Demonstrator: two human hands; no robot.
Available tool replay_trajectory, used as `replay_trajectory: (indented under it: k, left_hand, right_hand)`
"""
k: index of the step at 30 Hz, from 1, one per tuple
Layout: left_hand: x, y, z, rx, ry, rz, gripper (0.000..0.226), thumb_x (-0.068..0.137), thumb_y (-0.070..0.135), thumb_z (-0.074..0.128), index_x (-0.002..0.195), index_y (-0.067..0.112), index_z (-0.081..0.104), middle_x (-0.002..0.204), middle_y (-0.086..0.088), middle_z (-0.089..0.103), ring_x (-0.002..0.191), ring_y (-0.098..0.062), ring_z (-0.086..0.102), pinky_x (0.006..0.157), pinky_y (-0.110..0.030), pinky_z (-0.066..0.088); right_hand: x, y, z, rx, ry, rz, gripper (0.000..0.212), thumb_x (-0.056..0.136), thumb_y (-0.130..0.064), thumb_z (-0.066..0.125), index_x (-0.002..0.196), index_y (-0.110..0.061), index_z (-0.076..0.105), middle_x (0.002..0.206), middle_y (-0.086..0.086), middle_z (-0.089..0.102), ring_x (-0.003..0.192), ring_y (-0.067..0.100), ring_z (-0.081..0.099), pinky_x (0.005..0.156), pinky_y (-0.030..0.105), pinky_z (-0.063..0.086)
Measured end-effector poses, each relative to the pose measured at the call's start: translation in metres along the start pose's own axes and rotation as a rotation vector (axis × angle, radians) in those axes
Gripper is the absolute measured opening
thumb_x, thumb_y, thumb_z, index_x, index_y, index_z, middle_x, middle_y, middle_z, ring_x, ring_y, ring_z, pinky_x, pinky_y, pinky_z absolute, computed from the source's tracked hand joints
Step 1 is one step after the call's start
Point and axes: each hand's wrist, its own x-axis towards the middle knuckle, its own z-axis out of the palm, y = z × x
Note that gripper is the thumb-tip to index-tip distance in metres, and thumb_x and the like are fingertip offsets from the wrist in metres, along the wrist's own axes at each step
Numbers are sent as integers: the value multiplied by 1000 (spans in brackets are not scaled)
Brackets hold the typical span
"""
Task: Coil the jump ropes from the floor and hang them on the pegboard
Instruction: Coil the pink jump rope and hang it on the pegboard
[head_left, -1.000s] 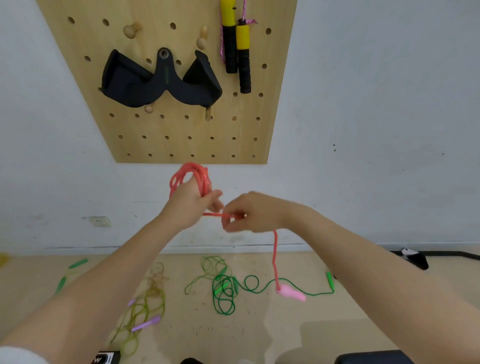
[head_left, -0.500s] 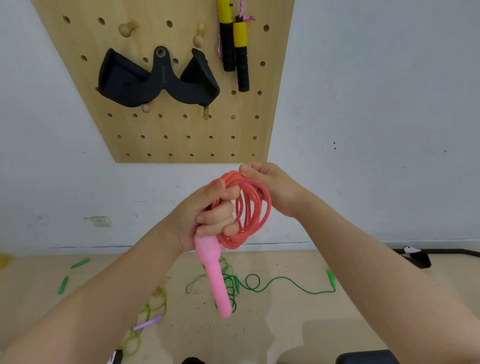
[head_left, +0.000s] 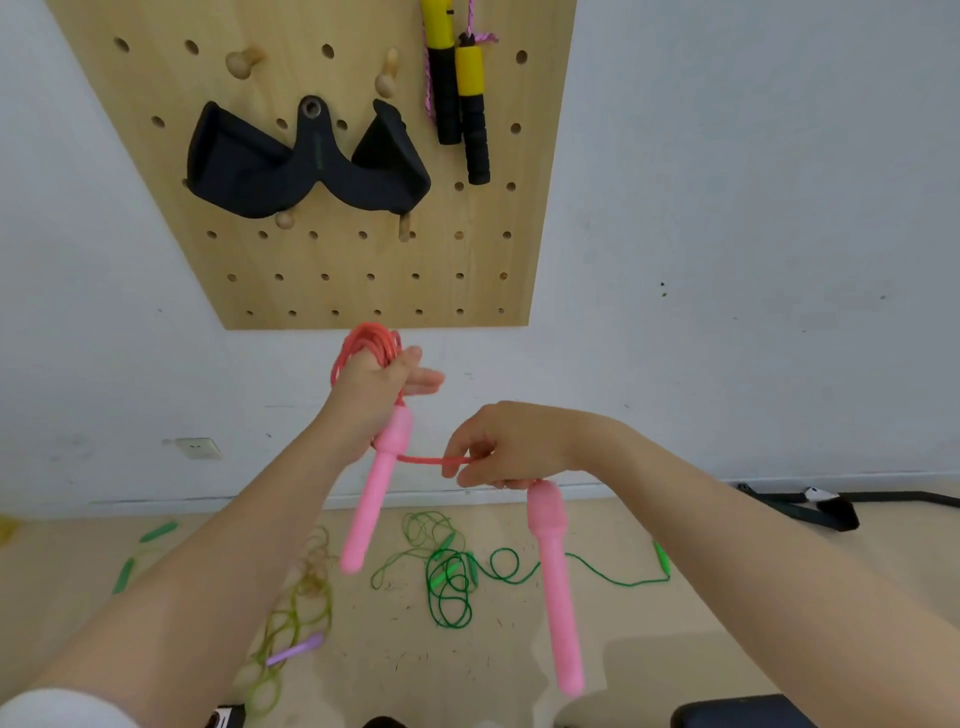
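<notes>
Hands are working apart: left hand (head_left: 371, 387) is gripping the coiled pink jump rope (head_left: 370, 340), right hand (head_left: 501, 447) is pinching its cord, 2 pink handles (head_left: 556, 582) are dangling

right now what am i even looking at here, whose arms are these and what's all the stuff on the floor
A camera worn on a person's head looks down at their own bare arms. The left hand holds a coiled pink jump rope; one pink handle hangs below it. The right hand pinches the rope's free end, with the second handle dangling. On the floor lie a green rope and a yellow-green rope. A wooden pegboard on the wall already carries a yellow-handled rope.
</notes>
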Motion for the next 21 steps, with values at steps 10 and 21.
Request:
replay_trajectory:
  k: [10,21]
  left_hand:
    - [-37,8,2,-346,-475,-136,38,88,36,50,87,-1,55,68,-14,70,62,-20,68,71,-30,53]
    - [-34,7,2,-267,-655,-92,43,84,47,51,75,5,51,50,-9,59,44,-21,54,52,-28,44]
  right_hand:
    - [-12,-5,-29,87,303,-105,8,81,-17,69,82,-10,65,62,-5,61,52,6,49,53,32,46]
    - [-15,-3,-34,-83,549,-217,11,82,-20,71,78,-16,61,65,-4,63,57,7,55,60,26,47]
